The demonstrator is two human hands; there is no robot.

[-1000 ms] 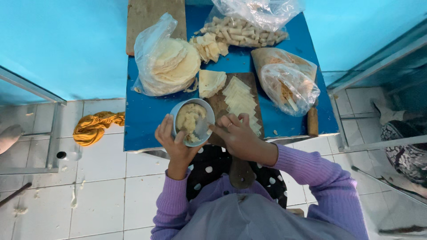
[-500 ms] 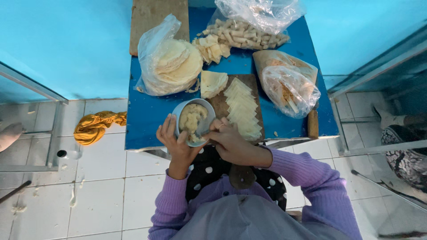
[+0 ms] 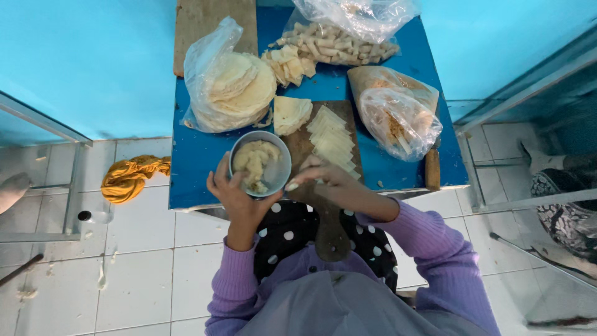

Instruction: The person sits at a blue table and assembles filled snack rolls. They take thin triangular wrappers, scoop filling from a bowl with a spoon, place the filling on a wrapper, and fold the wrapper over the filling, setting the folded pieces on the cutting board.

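At centre frame, the left hand [image 3: 239,199] cups the round metal bowl of pale filling [image 3: 260,163] over the blue surface [image 3: 199,168], steadying it; the right hand [image 3: 323,182], fingers curled and empty, reaches its rim beside the pale cut wrappers [image 3: 333,140].

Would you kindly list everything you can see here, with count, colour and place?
Table: one, blue, centre.
Metal bowl: one, grey, holding pale filling, near table edge.
Cutting board: one, brown, under a fanned row of pale wrappers.
Bag of round flatbreads: one, clear, table left.
Bag of rolled pieces: one, clear, table far side.
Bag of crumbs: one, clear, table right.
Cloth: one, yellow, floor left.
Left hand: grips bowl.
Right hand: at bowl rim, over board.
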